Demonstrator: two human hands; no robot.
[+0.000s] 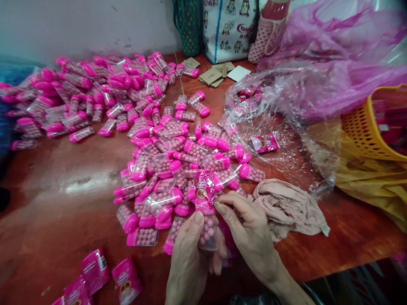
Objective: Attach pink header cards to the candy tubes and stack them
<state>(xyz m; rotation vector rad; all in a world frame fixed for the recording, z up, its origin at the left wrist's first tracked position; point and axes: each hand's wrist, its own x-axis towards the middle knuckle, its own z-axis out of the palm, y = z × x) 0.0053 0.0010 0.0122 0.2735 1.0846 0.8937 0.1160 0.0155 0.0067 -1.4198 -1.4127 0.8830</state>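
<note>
My left hand [187, 250] is closed around a clear plastic candy box [209, 237] filled with pink balls, its thumb pressed on the front. Over the box's upper end sits a pink printed sleeve [204, 190]. With thumb and fingers together, my right hand [249, 228] pinches that sleeve's lower right edge. Just beyond both hands lies a heap of similar pink-capped candy boxes [162, 199]. Several sleeved or wrapped pink packs [126, 280] lie at the lower left of the table [57, 212]. My left fingers are partly hidden behind the box.
A larger pile of candy boxes [73, 93] lies at the back left. A beige cloth [286, 207] is beside my right hand. Behind it spreads a clear plastic bag [286, 114] with pink packs. A yellow basket [365, 127], brown cards [211, 77] and a white bag [229, 34] stand farther off.
</note>
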